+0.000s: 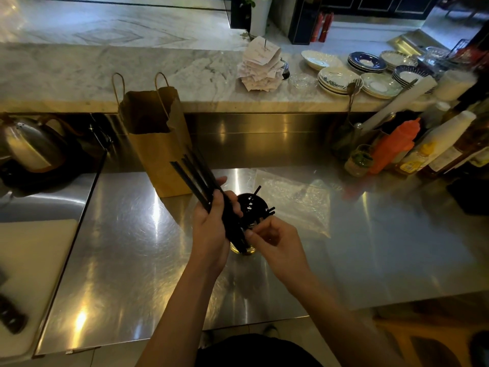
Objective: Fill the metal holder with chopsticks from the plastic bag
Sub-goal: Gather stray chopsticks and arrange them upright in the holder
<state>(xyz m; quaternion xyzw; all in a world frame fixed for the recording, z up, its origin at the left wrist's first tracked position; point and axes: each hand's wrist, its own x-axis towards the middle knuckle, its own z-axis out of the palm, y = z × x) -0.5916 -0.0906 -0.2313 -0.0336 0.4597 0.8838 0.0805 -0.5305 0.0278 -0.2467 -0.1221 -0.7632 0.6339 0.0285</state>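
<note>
My left hand (211, 229) grips a bundle of black chopsticks (195, 178) that slants up and to the left, above the steel counter. Its lower ends reach down in front of the metal holder (251, 205), a dark round cup with several chopsticks sticking out of it on the right. My right hand (272, 239) sits just right of the bundle's lower end and pinches chopsticks there with curled fingers. The clear plastic bag (293, 202) lies flat on the counter to the right of the holder.
A brown paper bag (158, 144) stands behind the holder to the left. A kettle (29, 144) is at the far left and a white cutting board (29, 274) below it. Sauce bottles (394, 147) crowd the right, with plates (341, 80) on the marble ledge.
</note>
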